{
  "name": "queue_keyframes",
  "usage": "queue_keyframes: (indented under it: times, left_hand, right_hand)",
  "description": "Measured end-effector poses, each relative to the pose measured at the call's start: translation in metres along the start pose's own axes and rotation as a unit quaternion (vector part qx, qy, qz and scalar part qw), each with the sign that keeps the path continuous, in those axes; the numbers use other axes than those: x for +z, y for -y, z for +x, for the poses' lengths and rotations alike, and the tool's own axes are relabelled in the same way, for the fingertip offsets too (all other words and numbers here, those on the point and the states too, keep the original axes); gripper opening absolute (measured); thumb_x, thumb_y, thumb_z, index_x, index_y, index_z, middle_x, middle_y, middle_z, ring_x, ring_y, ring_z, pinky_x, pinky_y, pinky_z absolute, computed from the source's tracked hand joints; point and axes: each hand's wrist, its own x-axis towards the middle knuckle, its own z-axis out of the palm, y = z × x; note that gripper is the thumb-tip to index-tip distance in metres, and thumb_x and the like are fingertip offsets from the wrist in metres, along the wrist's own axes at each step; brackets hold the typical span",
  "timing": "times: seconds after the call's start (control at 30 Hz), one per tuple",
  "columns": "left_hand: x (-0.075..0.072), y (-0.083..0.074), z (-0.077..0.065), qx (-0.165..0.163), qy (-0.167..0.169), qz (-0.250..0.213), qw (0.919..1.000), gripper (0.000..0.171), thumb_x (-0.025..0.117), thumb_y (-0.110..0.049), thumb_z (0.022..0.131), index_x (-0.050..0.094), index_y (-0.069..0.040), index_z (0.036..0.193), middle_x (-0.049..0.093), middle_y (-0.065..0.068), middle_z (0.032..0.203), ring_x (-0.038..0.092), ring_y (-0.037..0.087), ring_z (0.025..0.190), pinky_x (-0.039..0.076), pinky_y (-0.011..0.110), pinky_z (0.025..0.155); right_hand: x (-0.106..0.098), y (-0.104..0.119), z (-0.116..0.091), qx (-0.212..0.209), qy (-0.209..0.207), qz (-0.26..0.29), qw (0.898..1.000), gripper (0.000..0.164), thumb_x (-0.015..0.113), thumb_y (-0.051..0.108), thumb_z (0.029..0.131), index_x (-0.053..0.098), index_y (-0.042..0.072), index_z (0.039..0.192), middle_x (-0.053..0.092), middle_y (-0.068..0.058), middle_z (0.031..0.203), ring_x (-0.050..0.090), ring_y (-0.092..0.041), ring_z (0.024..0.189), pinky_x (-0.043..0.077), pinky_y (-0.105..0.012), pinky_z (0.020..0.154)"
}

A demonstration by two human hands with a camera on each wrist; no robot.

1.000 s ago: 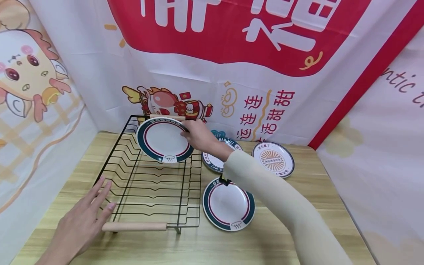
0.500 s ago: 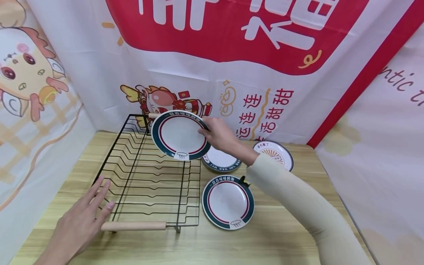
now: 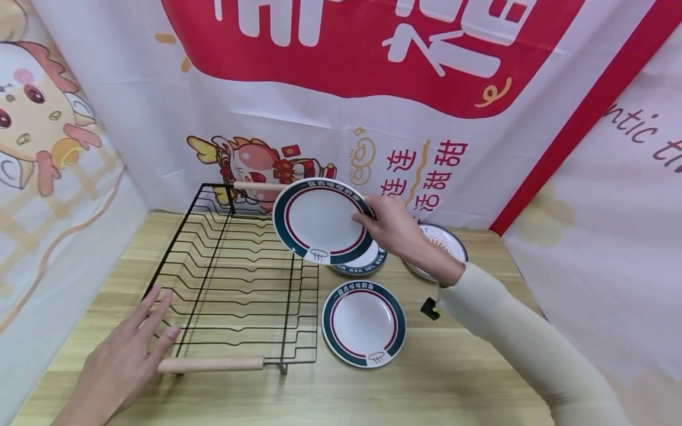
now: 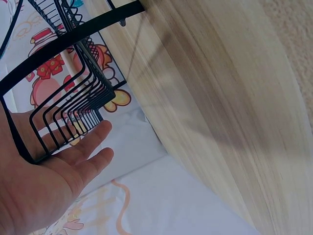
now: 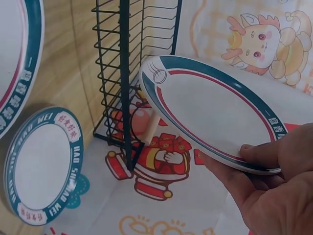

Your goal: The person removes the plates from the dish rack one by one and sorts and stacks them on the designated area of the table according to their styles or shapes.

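My right hand pinches the rim of a white plate with a dark green border and red ring. Tilted, the plate hangs in the air over the dish rack's right back side. In the right wrist view the thumb lies on its upper face and the fingers are beneath. At the front left corner of the black wire dish rack, my left hand touches the frame with fairly straight fingers. The left wrist view shows its fingers against the wire side.
A matching green-rimmed plate lies on the wooden table right of the rack. Behind it, another green-rimmed plate is partly covered by the held one. A plate with an orange pattern sits farther right. Printed cloth hangs behind.
My right hand has carried the plate to the right, from above the rack's middle toward its right edge. My left hand stays at the rack's corner.
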Motion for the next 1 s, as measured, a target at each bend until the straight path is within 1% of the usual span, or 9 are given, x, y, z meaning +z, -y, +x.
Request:
queue_keyframes:
  times: [0.17,0.27,0.3,0.4,0.5,0.6,0.73,0.87,1.0]
  left_hand:
    - [0.000,0.000,-0.001,-0.004,0.003,-0.005,1.0000,0.066,0.048,-0.036,0.113,0.022,-0.014,0.170,0.002,-0.001,0.179,0.030,0.051,0.153,0.042,0.082,0.094]
    - [-0.001,0.001,-0.001,-0.005,0.004,-0.009,0.9999,0.066,0.048,-0.036,0.113,0.021,-0.015,0.170,0.001,-0.001,0.179,0.027,0.050,0.155,0.040,0.082,0.095]
    - [-0.001,0.001,-0.001,-0.006,0.004,-0.009,0.9999,0.067,0.048,-0.036,0.113,0.021,-0.015,0.170,0.002,-0.001,0.179,0.027,0.050,0.155,0.040,0.083,0.095]
    - [-0.001,0.001,0.000,-0.003,0.003,-0.009,0.9999,0.067,0.048,-0.036,0.113,0.021,-0.015,0.170,0.002,-0.001,0.179,0.027,0.049,0.155,0.040,0.083,0.095]
    - [-0.001,0.001,0.001,0.001,-0.002,-0.008,1.0000,0.067,0.049,-0.036,0.113,0.021,-0.015,0.170,0.003,0.000,0.179,0.028,0.049,0.155,0.042,0.082,0.093]
    - [0.000,0.001,0.001,0.001,-0.002,-0.010,0.9999,0.067,0.049,-0.036,0.113,0.021,-0.015,0.170,0.004,0.000,0.179,0.028,0.048,0.155,0.042,0.082,0.094]
    - [0.000,0.001,0.001,-0.004,0.001,-0.012,0.9999,0.067,0.049,-0.037,0.113,0.023,-0.015,0.170,0.005,0.000,0.179,0.029,0.049,0.154,0.041,0.081,0.095]
    - [0.000,0.000,0.001,-0.007,0.001,-0.010,0.9999,0.066,0.048,-0.037,0.113,0.023,-0.014,0.170,0.005,0.001,0.179,0.033,0.053,0.150,0.042,0.082,0.094]
    - [-0.001,-0.001,0.000,-0.007,0.002,-0.013,0.9999,0.066,0.048,-0.036,0.113,0.023,-0.014,0.170,0.005,0.001,0.179,0.032,0.052,0.151,0.042,0.081,0.095]
  right_hand:
    - [-0.012,-0.007,-0.016,0.011,-0.002,0.003,1.000,0.015,0.072,0.009,0.102,0.075,0.001,0.114,0.076,-0.010,0.088,0.062,-0.018,0.066,0.049,-0.025,0.054]
    - [-0.015,-0.013,-0.026,0.014,-0.003,-0.006,1.000,0.015,0.072,0.008,0.101,0.075,0.000,0.113,0.074,-0.010,0.085,0.060,-0.018,0.065,0.045,-0.024,0.053]
    - [-0.016,-0.015,-0.029,0.016,-0.004,-0.008,1.000,0.015,0.072,0.008,0.101,0.075,0.000,0.113,0.075,-0.010,0.085,0.061,-0.018,0.065,0.046,-0.024,0.054]
    - [-0.016,-0.024,-0.039,0.023,-0.003,-0.006,1.000,0.016,0.072,0.008,0.101,0.075,-0.001,0.115,0.077,-0.011,0.088,0.068,-0.016,0.068,0.055,-0.023,0.057]
    - [-0.017,-0.030,-0.048,0.030,-0.005,-0.005,1.000,0.017,0.073,0.007,0.100,0.075,0.000,0.115,0.078,-0.010,0.088,0.070,-0.016,0.069,0.058,-0.024,0.060]
    - [-0.018,-0.035,-0.055,0.036,-0.011,-0.013,0.999,0.013,0.075,0.007,0.099,0.075,-0.001,0.110,0.075,-0.009,0.082,0.065,-0.016,0.063,0.053,-0.023,0.054]
    - [-0.020,-0.040,-0.064,0.046,-0.014,-0.022,0.999,0.012,0.076,0.006,0.097,0.076,-0.002,0.106,0.076,-0.009,0.079,0.061,-0.014,0.060,0.048,-0.022,0.050]
    - [-0.020,-0.047,-0.074,0.068,0.001,-0.041,0.997,0.011,0.078,0.007,0.097,0.076,-0.001,0.104,0.074,-0.007,0.077,0.057,-0.014,0.060,0.045,-0.023,0.050]
    - [-0.018,-0.057,-0.083,0.094,0.022,-0.054,0.994,0.013,0.077,0.009,0.097,0.075,-0.002,0.104,0.071,-0.004,0.073,0.054,-0.014,0.059,0.043,-0.024,0.049]
